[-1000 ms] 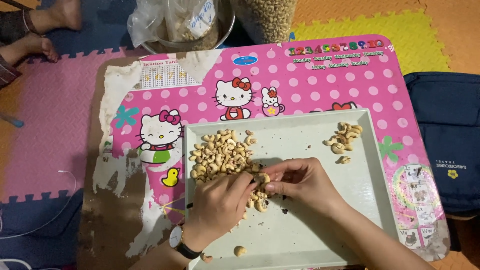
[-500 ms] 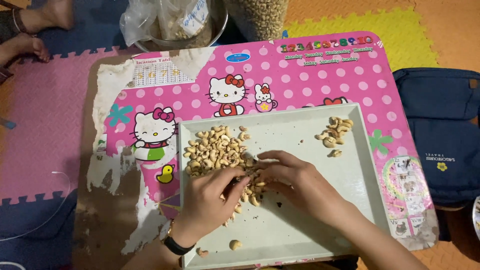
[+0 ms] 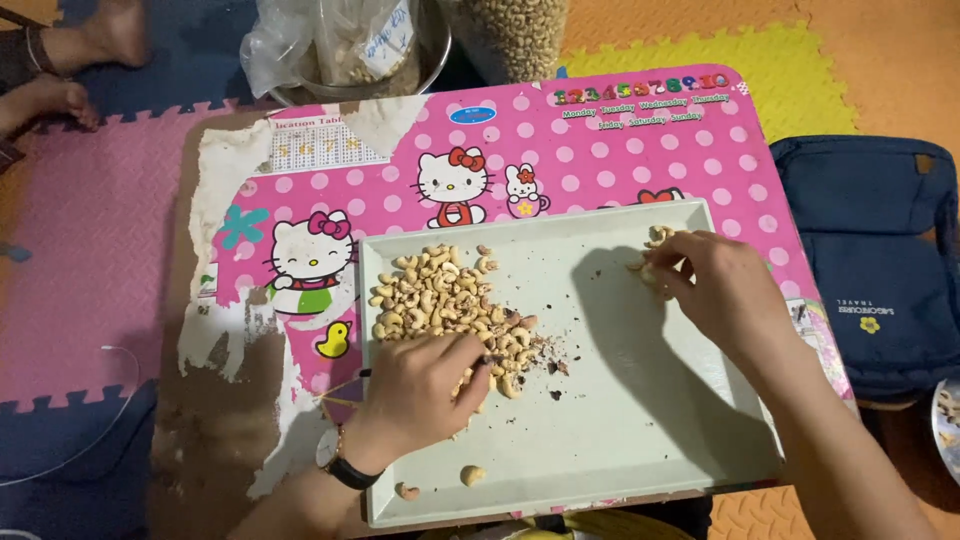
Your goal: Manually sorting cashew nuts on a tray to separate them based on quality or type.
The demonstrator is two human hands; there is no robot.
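Left hand [image 3: 425, 385], wearing a wristwatch [image 3: 335, 458], rests knuckles-up on the near edge of the large heap of cashew kernels [image 3: 445, 300]; its fingers curl down into the nuts, and whether they pinch a kernel cannot be told, since the fingertips are hidden among them. Right hand [image 3: 715, 285] reaches to the far right corner of the pale rectangular tray [image 3: 640, 440], fingers bent and bunched over the small pile of cashews [image 3: 655, 240]; it touches that pile, but a held kernel is not visible.

All places are given relative to the tray. The large heap lies in the tray's left half, running from the far left corner towards the middle, its long axis roughly parallel to the tray's left wall. The small pile lies in the far right corner, well apart from the heap, with bare tray floor between them. Dark skin fragments [image 3: 555, 368] are scattered just right of the heap's near end. Two loose kernels [image 3: 472, 475] lie close to the tray's near left corner, near the left wrist.

The left hand is the nearer to the heap; the right hand is the nearer to the small pile. The tray sits on a pink cartoon-printed low table [image 3: 600, 150]. Beyond the tray's far edge stand a metal bowl with plastic bags [image 3: 345, 50]; right of the tray, off the table, lies a dark blue bag [image 3: 880, 260].
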